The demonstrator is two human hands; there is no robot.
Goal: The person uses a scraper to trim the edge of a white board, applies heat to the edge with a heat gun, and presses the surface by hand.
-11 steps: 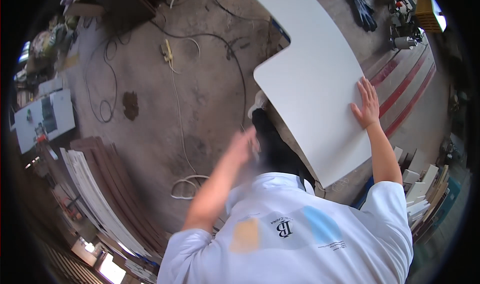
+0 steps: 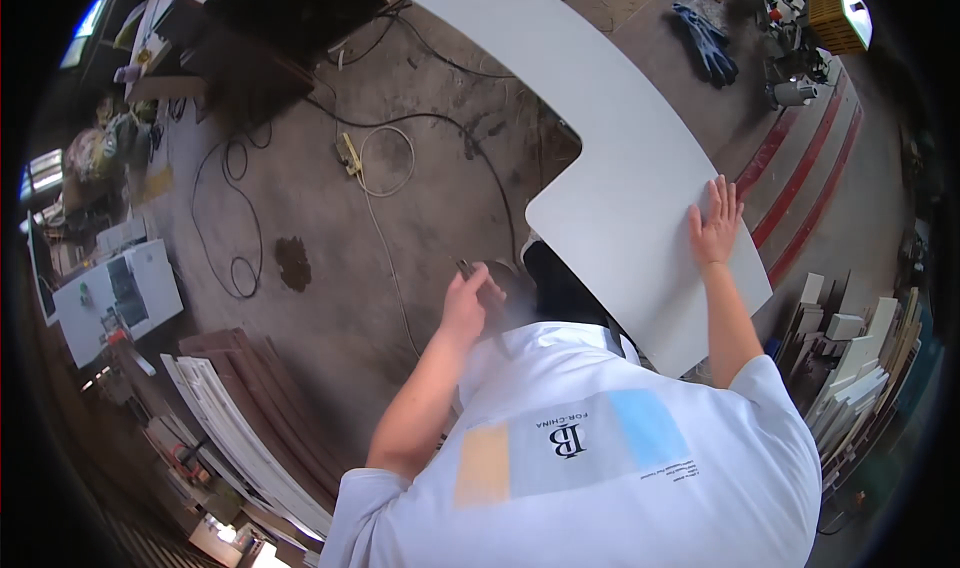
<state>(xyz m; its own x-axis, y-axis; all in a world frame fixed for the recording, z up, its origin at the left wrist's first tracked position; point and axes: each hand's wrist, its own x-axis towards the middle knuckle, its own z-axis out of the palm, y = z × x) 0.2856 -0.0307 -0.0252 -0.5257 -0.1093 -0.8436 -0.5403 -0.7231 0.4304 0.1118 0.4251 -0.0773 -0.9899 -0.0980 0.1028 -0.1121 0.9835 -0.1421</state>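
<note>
A large white panel [image 2: 620,173] with a curved outer edge and a rounded inner notch stretches from the top of the view down to my right side. My right hand [image 2: 714,230] lies flat on it close to the curved edge, fingers spread. My left hand [image 2: 467,306] is raised in front of my chest, away from the panel. Its fingers are curled around a small, slim dark object [image 2: 464,267], too small to name. What supports the panel is mostly hidden beneath it.
Black cables [image 2: 425,118] and a pale cord with a yellow socket [image 2: 348,155] cross the concrete floor. Brown and white boards [image 2: 240,398] lean at left; white offcuts [image 2: 855,358] stand at right. Blue-grey gloves [image 2: 706,46] lie beyond the panel, near red floor strips [image 2: 805,173].
My left hand, blurred before, now shows more clearly, slightly lower and further left. The whole view has shifted, showing more at the far left. My right hand stays flat on the panel.
</note>
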